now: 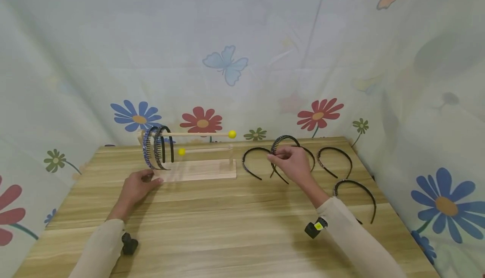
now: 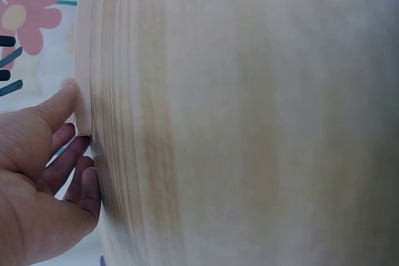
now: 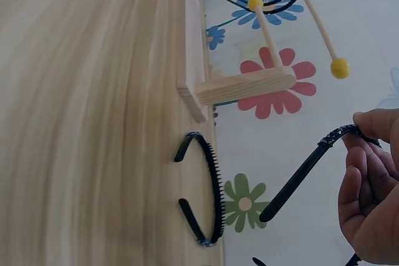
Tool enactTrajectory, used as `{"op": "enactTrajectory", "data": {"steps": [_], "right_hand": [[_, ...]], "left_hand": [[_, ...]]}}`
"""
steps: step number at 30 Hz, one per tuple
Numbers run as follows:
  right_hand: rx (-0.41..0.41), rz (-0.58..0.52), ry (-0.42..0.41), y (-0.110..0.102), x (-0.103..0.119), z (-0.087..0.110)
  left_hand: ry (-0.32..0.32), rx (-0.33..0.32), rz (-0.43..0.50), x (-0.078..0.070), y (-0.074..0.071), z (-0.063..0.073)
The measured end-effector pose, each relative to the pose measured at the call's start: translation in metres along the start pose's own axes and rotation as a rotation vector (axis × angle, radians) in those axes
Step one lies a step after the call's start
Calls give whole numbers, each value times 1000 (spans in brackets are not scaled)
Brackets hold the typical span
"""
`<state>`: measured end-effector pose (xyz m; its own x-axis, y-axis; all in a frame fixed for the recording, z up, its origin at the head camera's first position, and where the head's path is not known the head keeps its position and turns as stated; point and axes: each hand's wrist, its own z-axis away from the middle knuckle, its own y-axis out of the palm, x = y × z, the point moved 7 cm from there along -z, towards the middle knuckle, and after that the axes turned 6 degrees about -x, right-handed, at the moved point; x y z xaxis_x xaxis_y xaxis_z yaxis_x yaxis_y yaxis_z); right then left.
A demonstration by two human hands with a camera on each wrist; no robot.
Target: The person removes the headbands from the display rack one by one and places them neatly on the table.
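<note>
My right hand pinches a dark toothed headband near its arch, held up over the table; one straight end points toward the stand in the right wrist view. My left hand holds the left end of the wooden headband stand, thumb on the base edge and fingers around its corner in the left wrist view. Two headbands hang at the left of the stand's upper rod, a blue-patterned one and a darker one. Yellow balls tip the rods.
Several dark headbands lie on the right of the wood-grain table: one beside the stand, one behind the right hand, one farther right, and one nearer me. A flowered cloth hangs behind the table.
</note>
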<state>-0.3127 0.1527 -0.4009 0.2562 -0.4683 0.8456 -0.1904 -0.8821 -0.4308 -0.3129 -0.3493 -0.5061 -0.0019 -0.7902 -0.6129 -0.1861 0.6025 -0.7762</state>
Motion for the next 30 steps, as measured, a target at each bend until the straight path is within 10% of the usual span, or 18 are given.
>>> {"op": "enactTrajectory", "data": {"steps": [30], "right_hand": [[28,194,166,-36,-71,40]], "left_hand": [[-17,7,11,1,2,-1]]}}
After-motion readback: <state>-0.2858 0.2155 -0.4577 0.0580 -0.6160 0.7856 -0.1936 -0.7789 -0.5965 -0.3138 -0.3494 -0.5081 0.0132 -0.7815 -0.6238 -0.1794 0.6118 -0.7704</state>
